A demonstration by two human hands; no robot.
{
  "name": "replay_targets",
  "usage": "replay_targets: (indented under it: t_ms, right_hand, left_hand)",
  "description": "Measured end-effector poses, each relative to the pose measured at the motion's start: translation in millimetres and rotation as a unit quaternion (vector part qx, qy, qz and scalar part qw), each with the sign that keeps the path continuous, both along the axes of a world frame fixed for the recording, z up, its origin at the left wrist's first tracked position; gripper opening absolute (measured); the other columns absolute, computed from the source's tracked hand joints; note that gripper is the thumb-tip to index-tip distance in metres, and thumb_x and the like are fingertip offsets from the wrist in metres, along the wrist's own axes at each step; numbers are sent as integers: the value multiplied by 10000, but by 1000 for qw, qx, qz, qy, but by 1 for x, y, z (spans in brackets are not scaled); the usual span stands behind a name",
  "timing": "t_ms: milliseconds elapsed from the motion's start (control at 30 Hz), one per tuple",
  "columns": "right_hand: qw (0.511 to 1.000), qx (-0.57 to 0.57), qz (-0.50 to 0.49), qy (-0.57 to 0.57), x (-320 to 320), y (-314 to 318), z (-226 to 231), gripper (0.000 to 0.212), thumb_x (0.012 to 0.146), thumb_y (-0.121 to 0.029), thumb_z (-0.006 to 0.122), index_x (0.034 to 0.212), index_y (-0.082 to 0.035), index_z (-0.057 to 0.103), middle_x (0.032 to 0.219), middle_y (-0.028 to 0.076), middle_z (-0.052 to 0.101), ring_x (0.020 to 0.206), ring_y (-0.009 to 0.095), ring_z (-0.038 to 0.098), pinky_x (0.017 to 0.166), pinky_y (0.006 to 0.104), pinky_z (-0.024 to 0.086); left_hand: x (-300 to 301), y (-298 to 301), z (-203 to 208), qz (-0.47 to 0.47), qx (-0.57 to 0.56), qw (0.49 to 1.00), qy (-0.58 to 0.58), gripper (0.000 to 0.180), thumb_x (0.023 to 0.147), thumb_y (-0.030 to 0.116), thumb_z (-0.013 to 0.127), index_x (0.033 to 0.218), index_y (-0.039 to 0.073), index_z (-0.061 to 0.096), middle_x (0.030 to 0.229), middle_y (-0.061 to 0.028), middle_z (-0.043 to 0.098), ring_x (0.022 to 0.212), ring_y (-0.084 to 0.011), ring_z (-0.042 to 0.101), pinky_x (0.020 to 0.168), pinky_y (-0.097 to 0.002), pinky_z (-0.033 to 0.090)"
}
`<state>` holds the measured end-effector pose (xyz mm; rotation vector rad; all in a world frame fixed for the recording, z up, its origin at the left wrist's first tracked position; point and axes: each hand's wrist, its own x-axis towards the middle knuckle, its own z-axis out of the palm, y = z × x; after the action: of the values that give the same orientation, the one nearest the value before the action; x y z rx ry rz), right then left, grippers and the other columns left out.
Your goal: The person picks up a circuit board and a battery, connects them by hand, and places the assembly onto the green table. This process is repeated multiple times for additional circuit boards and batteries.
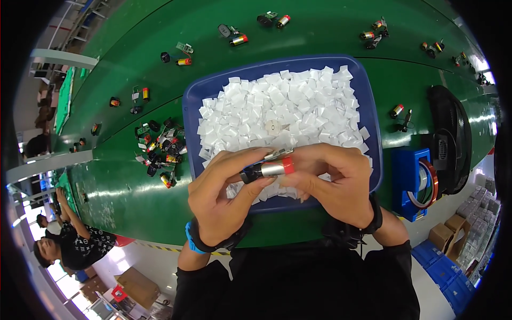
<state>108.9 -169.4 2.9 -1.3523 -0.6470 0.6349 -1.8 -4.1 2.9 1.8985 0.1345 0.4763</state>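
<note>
Between my two hands is a small cylindrical battery (273,168), silver with a red band at its right end and a black round part at its left. A small circuit board (278,154) shows just above it. My left hand (221,186) pinches the black end between thumb and fingers. At the red end, my right hand (338,178) closes its thumb and fingers on the battery. Both hands are over the near part of a blue tray (373,128) heaped with small white square pieces (298,96). A beige tag-like piece (274,127) lies on the heap.
Left of the tray is a pile of batteries with boards (160,146). Similar sets (238,40) lie along the green table (314,42). At right stand a blue tape dispenser (408,181) and a black mesh-like item (450,138). Another person (74,242) is at far left.
</note>
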Motion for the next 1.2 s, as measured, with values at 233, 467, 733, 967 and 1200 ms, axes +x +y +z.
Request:
replay_targets:
  t_ms: [233, 467, 733, 967, 1200]
  right_hand:
    - [999, -16, 23, 22, -1, -2, 1, 168, 883, -3, 701, 1025, 75, 659, 779, 123, 712, 623, 123, 682, 510, 201, 511]
    - [999, -10, 19, 30, -1, -2, -1, 163, 876, -8, 712, 1007, 75, 662, 807, 118, 715, 631, 119, 687, 502, 195, 504]
    - [987, 10, 4, -162, 12, -2, -1, 254, 763, -54, 820, 967, 31, 694, 777, 100, 704, 624, 124, 686, 496, 203, 496]
    - [921, 65, 5, -383, 12, -1, -2, 375, 641, -152, 890, 939, -16, 708, 711, 76, 689, 589, 157, 675, 500, 220, 492]
    - [927, 40, -11, -373, 8, -4, -1, 379, 624, -160, 891, 937, -42, 713, 754, 76, 707, 610, 159, 686, 515, 227, 505]
  left_hand:
    - [-2, -4, 2, 21, -36, 998, 39, 407, 763, -20, 791, 1151, -8, 667, 1024, -143, 704, 864, -203, 682, 724, -290, 574]
    - [-1, 1, 8, -4, 121, 992, 29, 350, 760, -4, 796, 1091, -21, 683, 1023, -141, 708, 842, -198, 682, 706, -278, 568]
    - [-7, 2, 4, -71, -165, 982, 63, 261, 865, -2, 712, 1108, -56, 632, 1034, -153, 691, 843, -172, 683, 722, -284, 585]
    - [-7, 9, 23, -131, -398, 884, 208, 263, 864, -12, 660, 1099, -97, 577, 992, -165, 643, 823, -214, 682, 648, -335, 613]
    - [-7, 10, 19, -153, -417, 873, 204, 268, 907, 2, 664, 1153, -63, 581, 1016, -138, 641, 835, -166, 669, 708, -288, 603]
